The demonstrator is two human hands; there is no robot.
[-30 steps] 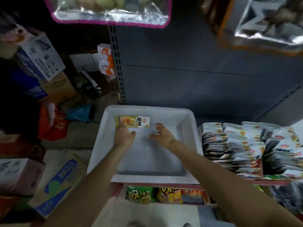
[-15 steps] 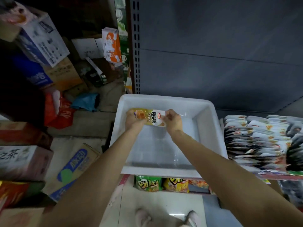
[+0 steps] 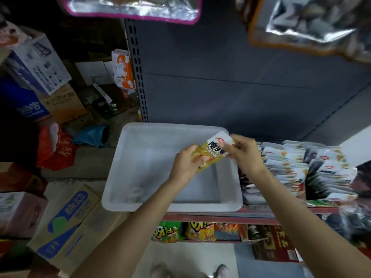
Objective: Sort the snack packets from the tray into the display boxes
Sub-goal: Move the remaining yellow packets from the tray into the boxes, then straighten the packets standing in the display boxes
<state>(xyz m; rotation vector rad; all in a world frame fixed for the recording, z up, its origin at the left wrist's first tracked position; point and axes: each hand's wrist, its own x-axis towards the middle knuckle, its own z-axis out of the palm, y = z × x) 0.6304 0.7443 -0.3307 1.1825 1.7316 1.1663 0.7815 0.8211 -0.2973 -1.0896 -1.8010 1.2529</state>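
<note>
A yellow and white snack packet [image 3: 215, 151] is held tilted above the right part of the white plastic tray [image 3: 128, 204]. My left hand [image 3: 185, 165] grips its lower yellow end. My right hand [image 3: 244, 152] pinches its upper white end. Nothing else shows inside the tray. To the right on the shelf stand display boxes [image 3: 289, 167] packed with rows of similar white packets.
A grey shelf back panel [image 3: 230, 77] rises behind the tray. Snack bags [image 3: 184, 231] fill the shelf below. Cardboard cartons [image 3: 66, 221] are stacked on the floor at left. Foil bags [image 3: 132, 7] hang overhead.
Both hands took hold of the packet at the tray's far side, lifted it and carried it rightward toward the display boxes, tilting it.
</note>
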